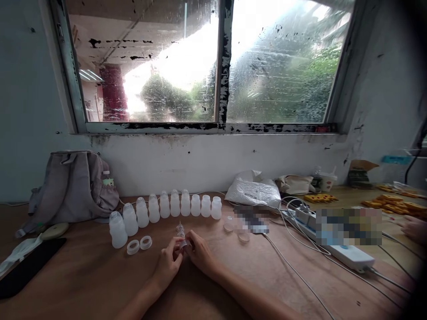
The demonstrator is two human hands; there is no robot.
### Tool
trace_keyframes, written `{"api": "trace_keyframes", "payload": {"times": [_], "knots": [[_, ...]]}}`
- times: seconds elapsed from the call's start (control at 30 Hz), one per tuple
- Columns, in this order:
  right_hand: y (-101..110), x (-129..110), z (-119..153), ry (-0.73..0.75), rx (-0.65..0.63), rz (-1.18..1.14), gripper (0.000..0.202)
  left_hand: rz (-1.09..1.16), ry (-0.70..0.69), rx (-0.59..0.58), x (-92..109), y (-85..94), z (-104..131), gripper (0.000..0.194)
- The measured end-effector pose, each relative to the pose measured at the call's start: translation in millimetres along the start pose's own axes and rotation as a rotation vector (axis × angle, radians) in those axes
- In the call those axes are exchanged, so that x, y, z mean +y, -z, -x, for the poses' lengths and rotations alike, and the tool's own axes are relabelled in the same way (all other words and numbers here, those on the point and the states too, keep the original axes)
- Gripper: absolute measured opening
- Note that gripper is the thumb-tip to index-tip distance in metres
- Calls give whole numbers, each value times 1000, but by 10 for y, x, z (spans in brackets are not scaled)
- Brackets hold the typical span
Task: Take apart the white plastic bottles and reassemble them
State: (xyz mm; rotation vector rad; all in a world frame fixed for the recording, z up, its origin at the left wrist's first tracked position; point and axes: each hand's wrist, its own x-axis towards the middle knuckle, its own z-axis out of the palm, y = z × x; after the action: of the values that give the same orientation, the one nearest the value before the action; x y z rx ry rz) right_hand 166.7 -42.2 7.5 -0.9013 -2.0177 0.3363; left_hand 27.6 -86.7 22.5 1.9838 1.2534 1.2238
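Near the front middle of the table, my left hand (171, 258) and my right hand (199, 251) meet with fingers closed around a small translucent bottle collar (183, 243). Clear nipple-like pieces (180, 230) show just beyond the fingertips; whether they are joined to the collar I cannot tell. Behind my hands, frosted baby bottles (164, 205) stand upright in a curved row. Most bear clear domed caps, while those at the right end, such as this bottle (216, 208), have none. Two white screw rings (133, 247) lie to the left of my hands.
Clear round pieces (243, 236) lie right of my hands, near a blurred phone-like object (255, 220). Cables run from a white power strip (350, 258). A grey backpack (75, 186) and black pad (31, 269) sit left. Another person's hand (413, 230) shows far right.
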Motion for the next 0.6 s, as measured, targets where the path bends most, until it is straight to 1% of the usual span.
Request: {"api": "trace_keyframes", "payload": {"times": [0.13, 0.3, 0.4, 0.6], "knots": [[-5, 6, -15, -11, -36, -1, 16, -73, 18, 10, -22, -16, 8, 21], [-26, 26, -29, -79, -61, -18, 16, -160, 12, 21, -21, -21, 30, 17], [-42, 40, -28, -115, -65, -32, 17, -183, 15, 11, 2, -6, 44, 16], [-61, 40, -35, -129, -50, -12, 17, -213, -1, 15, 3, -2, 64, 17]]}}
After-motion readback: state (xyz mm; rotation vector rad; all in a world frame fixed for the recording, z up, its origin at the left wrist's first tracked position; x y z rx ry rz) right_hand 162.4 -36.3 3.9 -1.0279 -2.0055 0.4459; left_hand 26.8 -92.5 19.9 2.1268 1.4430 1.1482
